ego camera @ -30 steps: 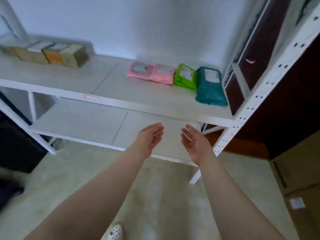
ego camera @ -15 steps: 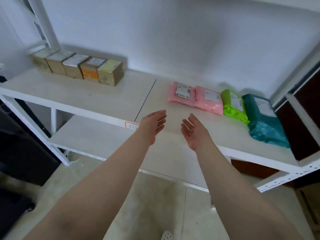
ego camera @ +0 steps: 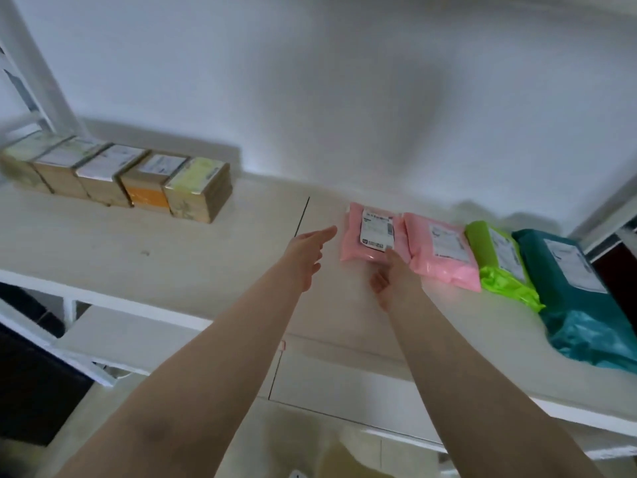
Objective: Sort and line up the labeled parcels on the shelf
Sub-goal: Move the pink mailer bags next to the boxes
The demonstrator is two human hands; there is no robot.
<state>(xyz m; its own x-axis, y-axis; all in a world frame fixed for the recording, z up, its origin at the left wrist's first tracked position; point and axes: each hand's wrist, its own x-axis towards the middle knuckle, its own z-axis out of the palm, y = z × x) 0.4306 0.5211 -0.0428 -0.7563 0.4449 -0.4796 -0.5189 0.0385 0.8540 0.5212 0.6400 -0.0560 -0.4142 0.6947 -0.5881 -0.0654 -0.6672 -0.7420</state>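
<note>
On the white shelf lie soft labeled parcels side by side: a pink parcel, a second pink parcel, a green parcel and a teal parcel. My right hand touches the near edge of the first pink parcel, fingers spread, with no clear grip. Just left of that parcel hovers my left hand, open with fingers stretched forward and holding nothing. A row of several labeled cardboard boxes stands at the shelf's back left.
A white wall closes the back of the shelf. A lower shelf board shows beneath. White uprights stand at far left and far right, with dark furniture behind the right one.
Both hands have reached forward over the shelf. The right hand now touches the first pink parcel and the left hand has come up beside it. The view has moved closer to the shelf.
</note>
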